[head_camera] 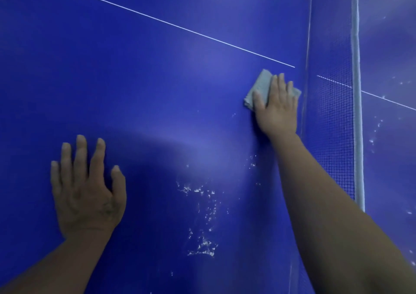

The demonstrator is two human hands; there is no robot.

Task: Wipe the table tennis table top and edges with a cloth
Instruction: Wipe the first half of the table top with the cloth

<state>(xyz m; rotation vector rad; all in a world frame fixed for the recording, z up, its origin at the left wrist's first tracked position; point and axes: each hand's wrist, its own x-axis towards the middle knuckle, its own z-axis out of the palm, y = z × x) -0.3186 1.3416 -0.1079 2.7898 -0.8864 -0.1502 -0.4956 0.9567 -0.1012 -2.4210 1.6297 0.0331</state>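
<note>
The blue table tennis table top [139, 73] fills the view. A folded grey cloth [261, 86] lies flat on it close to the net, just below the end of the white centre line [171, 24]. My right hand [278, 106] presses down on the cloth with straight, spread fingers. My left hand [86, 187] rests flat on the table at the lower left, fingers straight, holding nothing.
The net [333, 104] with its white top band [356, 91] runs top to bottom at the right; the table's other half lies beyond it. White smears and flecks [202, 206] mark the surface between my arms, and more flecks [376, 131] show past the net.
</note>
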